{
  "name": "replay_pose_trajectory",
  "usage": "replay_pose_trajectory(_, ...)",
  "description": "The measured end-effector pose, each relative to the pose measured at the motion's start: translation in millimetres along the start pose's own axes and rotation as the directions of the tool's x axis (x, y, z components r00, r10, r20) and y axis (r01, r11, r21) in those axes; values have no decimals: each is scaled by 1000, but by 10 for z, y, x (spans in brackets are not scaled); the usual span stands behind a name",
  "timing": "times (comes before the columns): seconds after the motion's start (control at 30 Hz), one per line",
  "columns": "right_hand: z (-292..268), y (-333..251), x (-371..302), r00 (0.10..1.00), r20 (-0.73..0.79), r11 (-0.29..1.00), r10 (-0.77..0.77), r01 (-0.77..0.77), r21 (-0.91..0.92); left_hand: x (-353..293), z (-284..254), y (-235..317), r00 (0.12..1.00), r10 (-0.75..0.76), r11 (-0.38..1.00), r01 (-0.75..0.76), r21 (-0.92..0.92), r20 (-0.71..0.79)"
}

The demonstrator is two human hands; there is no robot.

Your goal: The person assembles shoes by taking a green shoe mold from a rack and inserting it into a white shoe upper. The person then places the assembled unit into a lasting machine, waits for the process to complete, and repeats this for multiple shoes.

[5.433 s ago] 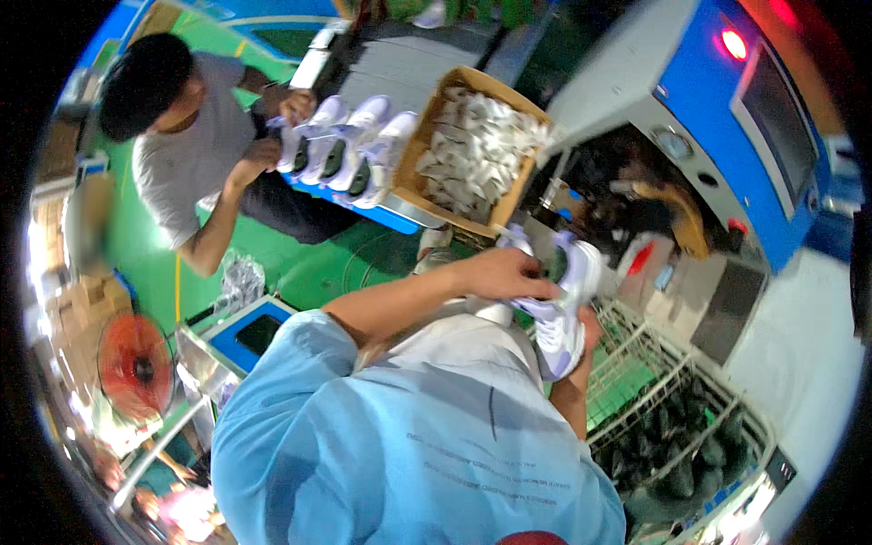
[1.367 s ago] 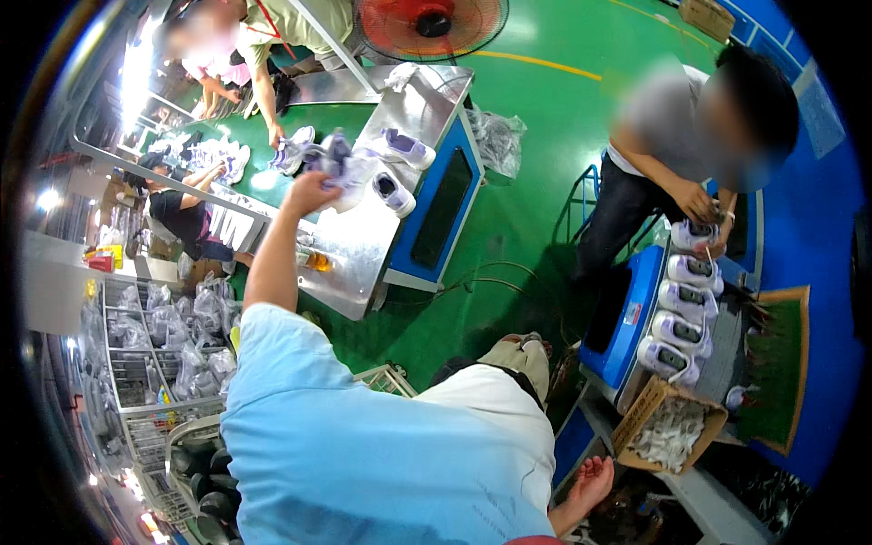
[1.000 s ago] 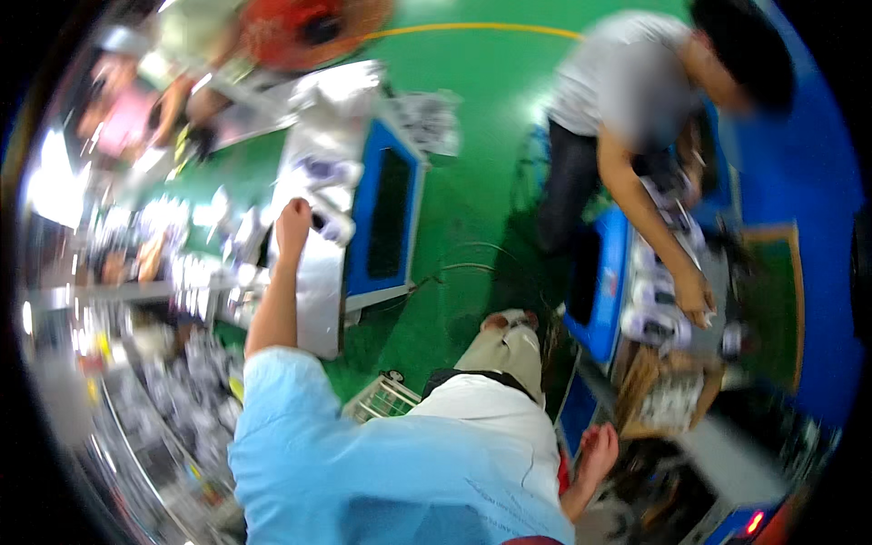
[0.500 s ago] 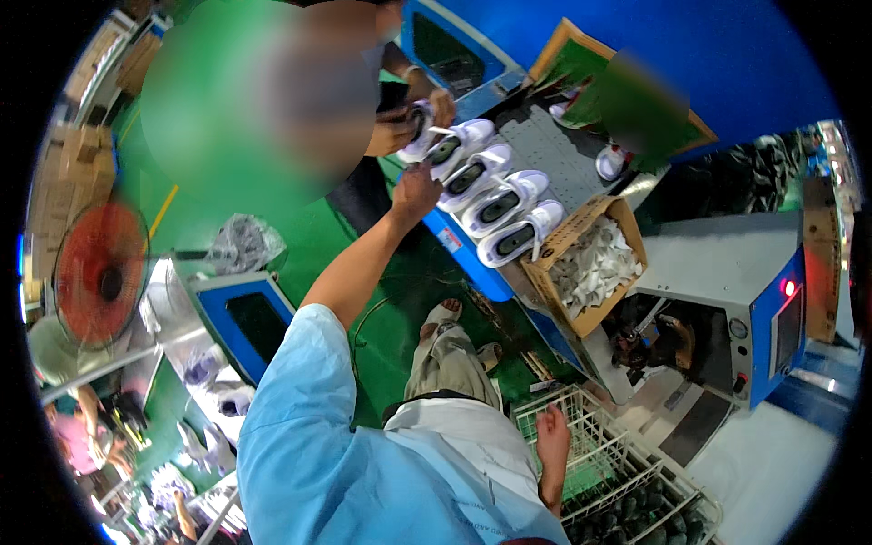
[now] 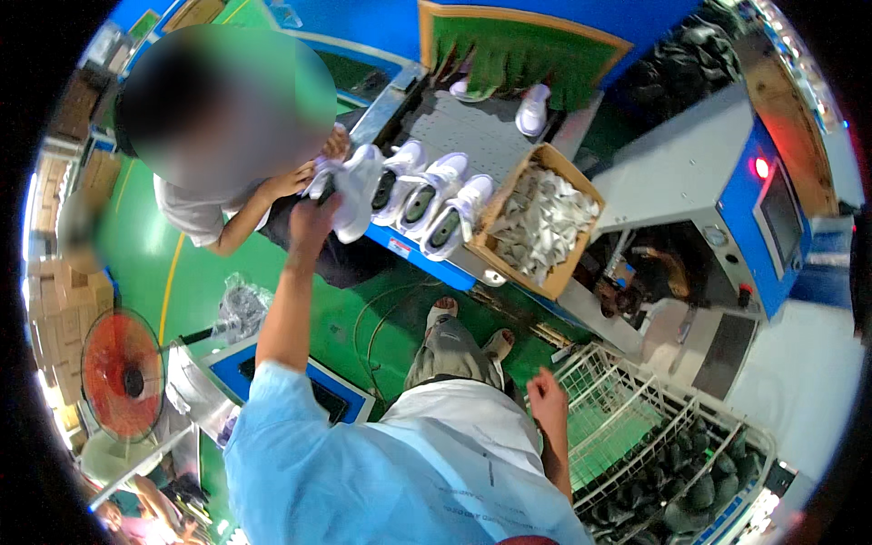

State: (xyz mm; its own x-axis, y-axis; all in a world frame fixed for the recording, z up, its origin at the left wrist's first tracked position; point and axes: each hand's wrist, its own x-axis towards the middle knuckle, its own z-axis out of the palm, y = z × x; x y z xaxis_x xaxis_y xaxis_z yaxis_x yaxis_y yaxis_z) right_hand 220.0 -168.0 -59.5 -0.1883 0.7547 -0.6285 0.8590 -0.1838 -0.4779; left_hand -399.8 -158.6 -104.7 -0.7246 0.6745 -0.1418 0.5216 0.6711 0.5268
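My left hand point(image 5: 313, 218) reaches out to the left end of the machine's bed and grips a white sneaker point(image 5: 357, 198), tilted and slightly blurred. Beside it, three more sneakers point(image 5: 420, 202) stand in a row along the blue edge, dark insides facing up. A co-worker's hands point(image 5: 304, 173) are right next to the sneaker I hold; whether they touch it I cannot tell. Low at my side, my right hand point(image 5: 547, 398) hangs with curled fingers and nothing visible in it, near the white wire basket point(image 5: 595, 363).
A cardboard box point(image 5: 520, 280) full of pale crumpled paper stands right of the row. Two more shoes point(image 5: 532, 111) lie by a green fringed opening. A grey-blue machine point(image 5: 672, 182) with a red light is at right. Dark pieces point(image 5: 699, 472) fill part of the basket. A fan point(image 5: 124, 377) stands left.
My left hand has drawn a sneaker out of the row, toward the left and the co-worker. The view has turned, and my right hand stays low at my side.
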Motion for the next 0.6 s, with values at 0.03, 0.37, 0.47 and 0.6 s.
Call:
replay_pose_trajectory(0.03,-36,-249,40,982,-124,989,-143,146,11,-377,-302,404,995,-88,958,97,-270,44)
replay_pose_trajectory(0.37,-1015,-1286,336,177,-19,173,-984,923,-344,-2273,57,2562,391,-42,486,812,-323,920)
replay_pose_trajectory(0.47,-1473,-663,226,832,-66,774,-551,540,331,-2458,642,2789,349,187,392,830,-396,918)
replay_pose_trajectory(0.6,-1563,466,647,887,-448,428,-112,450,784,-2852,1051,3344,634,192,403,646,-649,750)
